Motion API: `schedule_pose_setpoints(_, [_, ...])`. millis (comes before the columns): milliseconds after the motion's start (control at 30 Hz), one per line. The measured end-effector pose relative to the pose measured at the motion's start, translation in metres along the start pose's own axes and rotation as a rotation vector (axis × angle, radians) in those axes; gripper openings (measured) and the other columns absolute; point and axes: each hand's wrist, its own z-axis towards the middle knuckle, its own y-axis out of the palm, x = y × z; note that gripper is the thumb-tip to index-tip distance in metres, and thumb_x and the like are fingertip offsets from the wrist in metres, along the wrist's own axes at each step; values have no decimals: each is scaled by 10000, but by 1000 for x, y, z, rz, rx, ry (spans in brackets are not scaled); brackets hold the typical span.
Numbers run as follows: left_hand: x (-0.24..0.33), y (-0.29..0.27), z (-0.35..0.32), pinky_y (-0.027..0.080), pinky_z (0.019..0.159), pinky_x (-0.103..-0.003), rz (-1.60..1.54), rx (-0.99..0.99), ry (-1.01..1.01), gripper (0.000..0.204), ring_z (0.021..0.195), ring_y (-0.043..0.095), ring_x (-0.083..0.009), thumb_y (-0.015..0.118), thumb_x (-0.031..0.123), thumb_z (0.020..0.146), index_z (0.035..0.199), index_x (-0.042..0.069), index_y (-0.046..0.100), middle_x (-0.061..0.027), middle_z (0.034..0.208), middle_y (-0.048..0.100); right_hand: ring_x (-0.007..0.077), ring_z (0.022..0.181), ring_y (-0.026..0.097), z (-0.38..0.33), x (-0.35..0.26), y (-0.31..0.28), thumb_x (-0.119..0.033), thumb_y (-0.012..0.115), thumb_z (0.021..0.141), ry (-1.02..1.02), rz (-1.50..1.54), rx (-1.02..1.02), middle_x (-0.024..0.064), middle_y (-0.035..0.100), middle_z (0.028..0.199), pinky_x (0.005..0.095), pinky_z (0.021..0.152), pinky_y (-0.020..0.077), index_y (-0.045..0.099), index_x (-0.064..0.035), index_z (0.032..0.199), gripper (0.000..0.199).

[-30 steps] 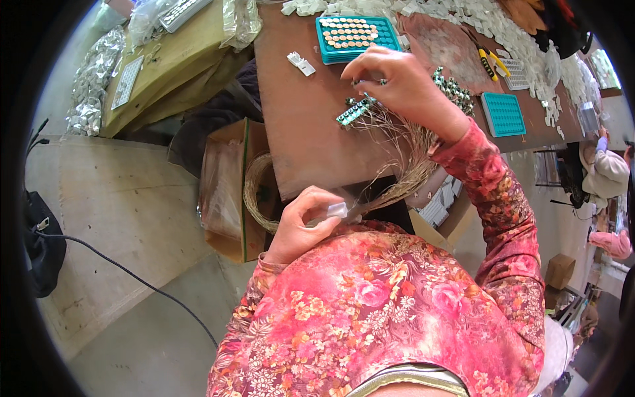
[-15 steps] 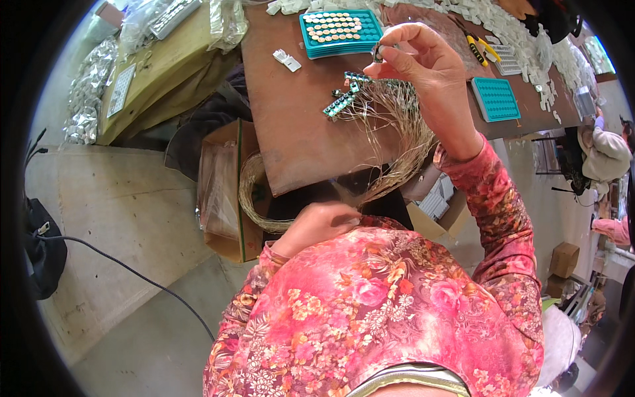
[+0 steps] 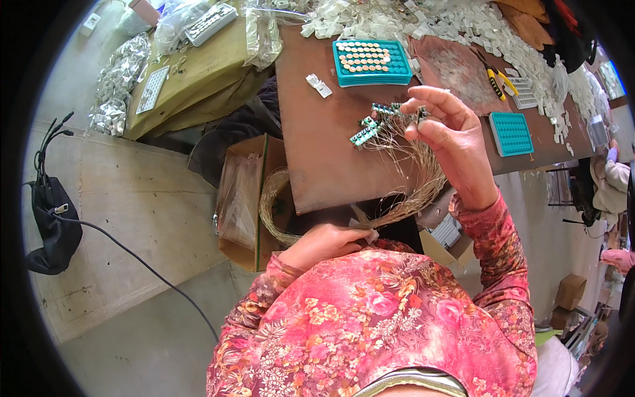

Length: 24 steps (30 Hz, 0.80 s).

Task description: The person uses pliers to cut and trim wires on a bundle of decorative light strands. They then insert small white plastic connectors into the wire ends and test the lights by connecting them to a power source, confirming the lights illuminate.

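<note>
My right hand (image 3: 450, 129) is raised over the table, with thumb and fingertips pinching a small dark circuit board (image 3: 422, 114). Under it, a bundle of thin pale wires (image 3: 423, 178) curves off the table edge toward my lap. At the wires' table end lie several green circuit boards (image 3: 366, 131) with small dark parts. Close against my body, my left hand (image 3: 324, 243) is closed, fingers pointing right toward the bundle. A small pale piece (image 3: 372, 235) shows at its fingertips; what exactly it grips is hidden.
Beyond the boards stand stacked teal trays (image 3: 374, 74), the top one holding round pale discs. Another teal tray (image 3: 510, 134), yellow-handled pliers (image 3: 496, 79) and white plastic pieces (image 3: 450, 23) lie right and back. A white connector (image 3: 319, 86) sits left; an open carton (image 3: 241, 205) stands below.
My right hand has come down and nearer, still pinching the small board. The view has shifted, so the table sits lower and further right. A pale piece now shows by my left fingertips.
</note>
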Motion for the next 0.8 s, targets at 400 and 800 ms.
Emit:
schedule_pose_setpoints(400, [-35,-180,95,512,898,-346,702,727,233,312,1093,604,-289,610,-4,806,1094,98,673,-72,1194,651,172,849,690,-1,2,-14,-44,626,921,220,240,-37,143,686,998,274,773,581,616,-7,1125,207])
schedule_pose_setpoints(800, [-68,-197,105,534,671,-320,275,808,184,189,739,643,-181,722,81,813,932,43,580,-47,825,659,124,844,672,4,2,-14,-65,621,935,188,264,-104,92,681,1031,248,777,573,635,-4,1103,179])
